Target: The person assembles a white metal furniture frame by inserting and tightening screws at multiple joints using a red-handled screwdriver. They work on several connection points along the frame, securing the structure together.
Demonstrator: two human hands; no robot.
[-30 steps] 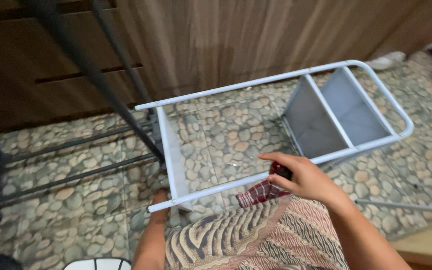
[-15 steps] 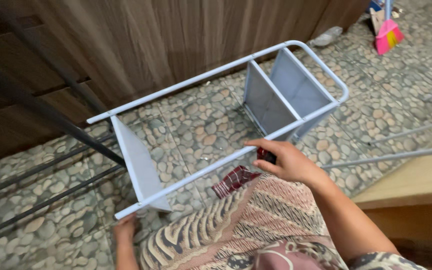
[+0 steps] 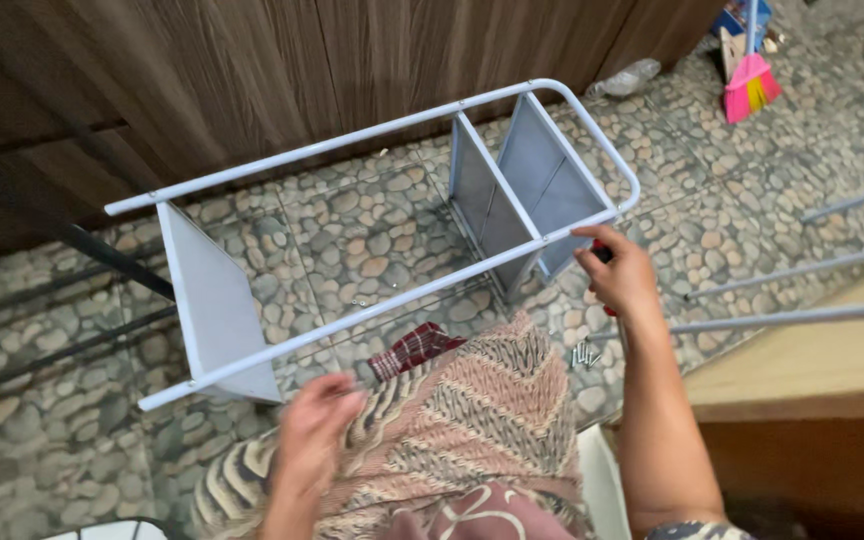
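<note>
Pale grey-blue metal frame showing over grey-brown pebble-pattern floor; brown, cream wavy-striped cloth near; red-checked cloth; pink, yellow broom far right; dark brown wood wall.

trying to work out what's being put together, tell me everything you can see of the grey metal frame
The grey metal frame looks like painted steel: two long tubes joined by a curved bend at the far end, with three flat panels fixed between them. It lies on its side above the pebble-pattern floor. The right hand grips the near tube by the bend; the left hand hovers below the near tube.
</note>
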